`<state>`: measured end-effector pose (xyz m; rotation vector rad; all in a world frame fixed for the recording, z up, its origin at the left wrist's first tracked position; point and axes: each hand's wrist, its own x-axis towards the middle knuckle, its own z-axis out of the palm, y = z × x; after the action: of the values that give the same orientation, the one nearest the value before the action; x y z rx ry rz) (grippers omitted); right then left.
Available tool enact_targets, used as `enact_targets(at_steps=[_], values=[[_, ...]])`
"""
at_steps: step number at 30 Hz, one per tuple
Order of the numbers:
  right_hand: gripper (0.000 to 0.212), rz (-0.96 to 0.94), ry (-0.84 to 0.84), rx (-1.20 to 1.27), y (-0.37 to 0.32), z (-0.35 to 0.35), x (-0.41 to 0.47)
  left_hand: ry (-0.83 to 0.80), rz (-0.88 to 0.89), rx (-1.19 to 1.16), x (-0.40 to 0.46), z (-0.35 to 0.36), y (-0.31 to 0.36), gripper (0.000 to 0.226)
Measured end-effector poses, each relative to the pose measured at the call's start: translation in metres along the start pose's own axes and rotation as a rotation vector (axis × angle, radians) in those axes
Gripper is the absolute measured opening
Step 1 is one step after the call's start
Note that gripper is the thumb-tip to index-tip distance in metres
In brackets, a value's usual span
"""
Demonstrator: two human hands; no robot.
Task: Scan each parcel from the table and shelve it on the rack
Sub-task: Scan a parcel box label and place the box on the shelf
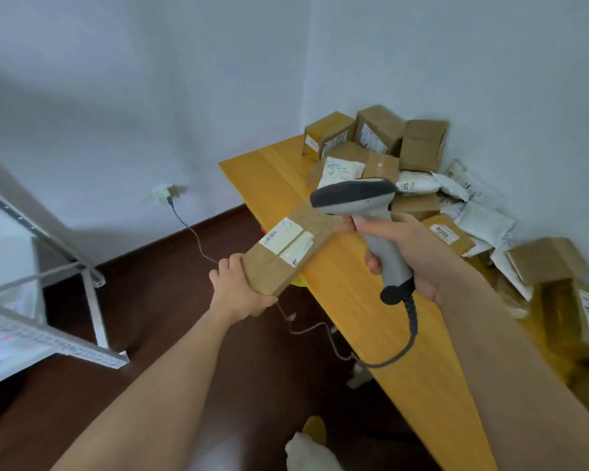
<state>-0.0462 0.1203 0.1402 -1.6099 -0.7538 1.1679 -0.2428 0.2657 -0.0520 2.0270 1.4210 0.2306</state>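
— What was seen beyond the left hand?
— A wall socket (164, 192) was seen on the white wall (116, 96), with a thin dark cable (198, 239) plugged in and trailed down across the dark floor (170, 300).
— And below the hands?
— Something yellow (315, 428) and something white (306, 452) were seen low on the floor, between the forearms; what they were could not be told.

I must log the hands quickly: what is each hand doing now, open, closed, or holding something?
Left hand: grips the near end of the flat cardboard parcel.
Right hand: closed around the handle of the barcode scanner.
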Motion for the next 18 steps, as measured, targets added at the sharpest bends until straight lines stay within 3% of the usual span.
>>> enact_targets(at_steps=[3, 8, 14, 18], values=[[0.03, -0.053, -0.023, 0.002, 0.002, 0.069, -0.008, 0.011, -0.048, -0.247, -0.037, -0.044, -0.056, 0.109], [0.029, -0.118, -0.207, -0.012, 0.008, 0.23, -0.031, 0.227, -0.112, -0.44, -0.131, -0.142, -0.179, 0.116], [0.024, -0.148, -0.582, -0.079, -0.007, 0.442, -0.082, 0.515, -0.293, -0.276, -0.27, -0.278, -0.324, 0.114], [0.029, -0.153, -0.741, -0.142, -0.024, 0.56, -0.116, 0.724, -0.438, -0.228, -0.341, -0.347, -0.394, 0.11]])
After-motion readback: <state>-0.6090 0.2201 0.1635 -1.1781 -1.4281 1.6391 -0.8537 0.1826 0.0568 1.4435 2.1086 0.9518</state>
